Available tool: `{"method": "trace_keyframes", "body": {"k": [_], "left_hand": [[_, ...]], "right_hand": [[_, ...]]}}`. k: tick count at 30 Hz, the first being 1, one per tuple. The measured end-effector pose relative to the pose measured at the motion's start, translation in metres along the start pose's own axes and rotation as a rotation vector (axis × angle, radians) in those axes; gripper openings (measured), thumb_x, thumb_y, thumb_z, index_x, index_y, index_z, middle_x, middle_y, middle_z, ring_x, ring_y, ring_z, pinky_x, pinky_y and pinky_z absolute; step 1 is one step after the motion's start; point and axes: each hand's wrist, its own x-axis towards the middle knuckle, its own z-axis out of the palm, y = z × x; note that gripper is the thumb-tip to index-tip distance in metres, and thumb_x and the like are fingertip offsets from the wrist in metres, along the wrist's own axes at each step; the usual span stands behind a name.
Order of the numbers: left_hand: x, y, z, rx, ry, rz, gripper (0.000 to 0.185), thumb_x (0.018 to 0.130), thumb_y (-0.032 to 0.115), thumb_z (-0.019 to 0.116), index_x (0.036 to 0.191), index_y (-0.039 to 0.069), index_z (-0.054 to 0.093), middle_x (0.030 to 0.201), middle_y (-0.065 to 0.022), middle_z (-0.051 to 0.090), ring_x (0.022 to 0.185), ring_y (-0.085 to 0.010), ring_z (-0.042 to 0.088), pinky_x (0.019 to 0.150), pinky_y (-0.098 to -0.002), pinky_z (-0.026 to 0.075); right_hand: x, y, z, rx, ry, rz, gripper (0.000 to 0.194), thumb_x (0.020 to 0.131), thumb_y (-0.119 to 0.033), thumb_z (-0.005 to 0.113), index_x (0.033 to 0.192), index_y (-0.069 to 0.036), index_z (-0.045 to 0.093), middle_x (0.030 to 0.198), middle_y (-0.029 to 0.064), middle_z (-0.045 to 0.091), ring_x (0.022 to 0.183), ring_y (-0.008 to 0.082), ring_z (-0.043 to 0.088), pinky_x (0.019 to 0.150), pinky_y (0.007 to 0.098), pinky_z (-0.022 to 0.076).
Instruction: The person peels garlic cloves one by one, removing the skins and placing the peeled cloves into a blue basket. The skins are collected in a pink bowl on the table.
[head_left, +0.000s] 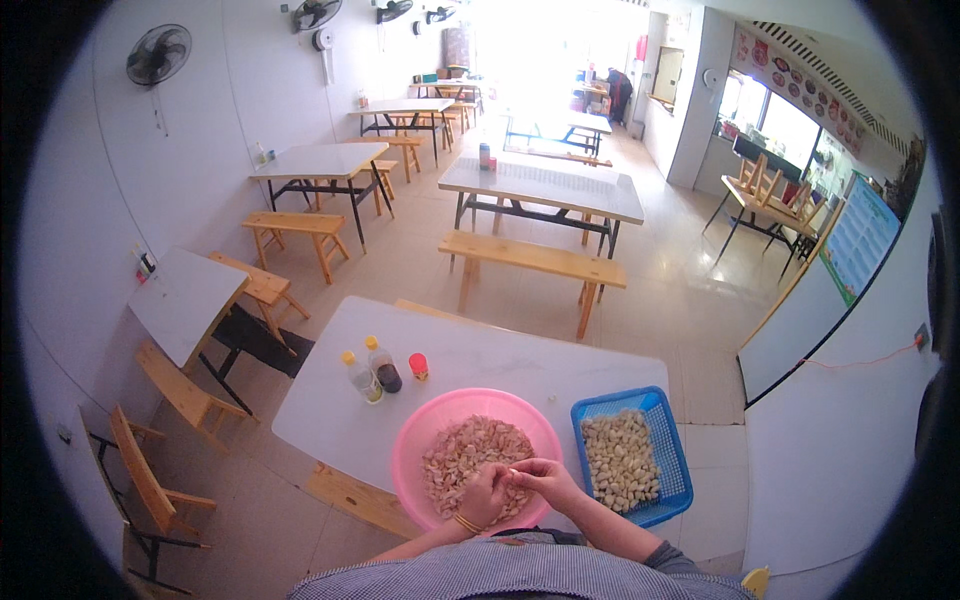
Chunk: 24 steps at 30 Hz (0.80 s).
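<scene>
A pink plastic basin (405, 450) stands at the table's near edge, holding many unpeeled garlic cloves (480, 439) with pinkish skins. Over it, my left hand (486, 491), with yellow bands at the wrist, meets my right hand (541, 480) at the fingertips. Between them is a small pale garlic clove (513, 472), pinched by the right fingers; the left fingers are curled against it, partly hidden. To the right of the basin sits a blue plastic basket (679, 469) with pale peeled cloves (621, 457) in it.
Two yellow-capped bottles (362, 379) (384, 366) and a red-lidded jar (418, 367) stand on the white table (480, 345) behind the basin. A wooden bench (360, 499) lies at its near left. Beyond are more tables, benches and a person in dark clothes (619, 94) far off.
</scene>
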Motion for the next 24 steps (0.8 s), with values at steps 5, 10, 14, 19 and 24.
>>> {"method": "trace_keyframes", "body": {"k": [5, 10, 14, 19, 24], "left_hand": [[-0.003, -0.002, -0.005, 0.05, 0.012, 0.1, 0.008, 0.089, 0.009, 0.061, 0.094, 0.003, 0.057, 0.081, -0.0152, 0.061, 0.075, -0.0317, 0.062, 0.065, -0.0377, 0.049], [-0.005, -0.022, -0.023, 0.169, -0.047, 0.127, 0.009, 0.089, 0.011, 0.06, 0.096, 0.006, 0.06, 0.084, -0.0151, 0.062, 0.078, -0.0327, 0.063, 0.068, -0.04, 0.05], [0.001, -0.033, -0.023, 0.229, -0.123, -0.034, 0.015, 0.09, 0.019, 0.059, 0.099, 0.009, 0.065, 0.083, -0.0155, 0.065, 0.077, -0.0338, 0.065, 0.068, -0.0394, 0.052], [-0.002, -0.029, -0.007, 0.154, -0.193, -0.096, 0.031, 0.092, 0.034, 0.06, 0.095, 0.004, 0.066, 0.079, -0.0127, 0.068, 0.072, -0.0279, 0.067, 0.065, -0.0368, 0.053], [-0.003, -0.033, -0.002, 0.013, -0.119, -0.25, 0.03, 0.088, 0.032, 0.069, 0.096, 0.003, 0.068, 0.079, -0.0074, 0.069, 0.071, -0.0139, 0.065, 0.065, -0.0297, 0.052]], "right_hand": [[0.009, 0.008, -0.006, 0.365, 0.195, 0.012, 0.032, 0.092, -0.016, 0.065, 0.117, 0.005, 0.061, 0.102, 0.0087, 0.066, 0.09, 0.0156, 0.065, 0.081, 0.027, 0.0532], [0.011, 0.017, -0.022, 0.213, 0.28, -0.028, 0.031, 0.091, -0.016, 0.065, 0.114, 0.005, 0.062, 0.1, 0.0079, 0.067, 0.087, 0.0144, 0.064, 0.078, 0.0268, 0.0526], [0.011, 0.029, -0.013, -0.024, 0.211, -0.002, 0.028, 0.091, -0.013, 0.063, 0.113, 0.004, 0.062, 0.097, 0.0086, 0.067, 0.087, 0.0172, 0.066, 0.077, 0.0305, 0.0549], [0.011, 0.043, 0.004, -0.354, 0.117, -0.159, 0.021, 0.09, -0.009, 0.065, 0.109, 0.002, 0.066, 0.096, 0.0064, 0.069, 0.088, 0.0119, 0.064, 0.079, 0.0264, 0.0528], [0.01, 0.041, 0.003, -0.427, 0.112, -0.204, 0.021, 0.09, -0.009, 0.065, 0.108, 0.002, 0.066, 0.096, 0.0069, 0.07, 0.088, 0.0115, 0.065, 0.079, 0.0265, 0.0527]]}}
